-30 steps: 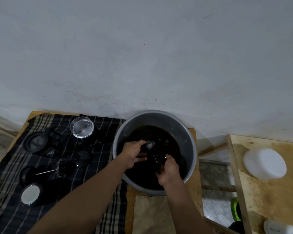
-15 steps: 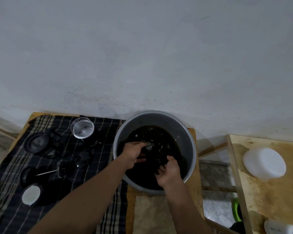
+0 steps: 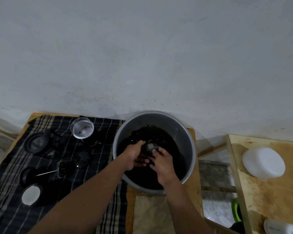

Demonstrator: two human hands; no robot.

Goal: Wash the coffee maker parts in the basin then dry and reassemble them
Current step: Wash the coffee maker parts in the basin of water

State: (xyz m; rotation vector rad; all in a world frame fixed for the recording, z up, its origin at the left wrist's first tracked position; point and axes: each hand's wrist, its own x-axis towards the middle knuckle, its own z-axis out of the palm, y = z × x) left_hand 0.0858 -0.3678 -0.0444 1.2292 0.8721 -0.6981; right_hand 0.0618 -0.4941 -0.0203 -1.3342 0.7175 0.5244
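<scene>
A grey metal basin (image 3: 184,132) holds dark water on a wooden table. Both my hands are inside it, close together. My left hand (image 3: 134,156) grips a small dark coffee maker part (image 3: 150,146) with a pale square face, held just above the water. My right hand (image 3: 162,164) touches that part with its fingertips from the right. Other coffee maker parts lie on a dark striped cloth (image 3: 100,130) to the left: a clear glass cup (image 3: 82,128), a black round lid (image 3: 36,142), a plunger with a thin metal rod (image 3: 46,173) and a disc with a pale face (image 3: 31,195).
A grey wall rises right behind the table. A second wooden surface at the right carries a white round lid or bowl (image 3: 263,162) and another white item (image 3: 280,228) at the bottom corner. A brown paper sheet (image 3: 150,213) lies in front of the basin.
My right hand moved up and left to meet my left hand at the dark part. The part has risen out of the water and shows its pale face.
</scene>
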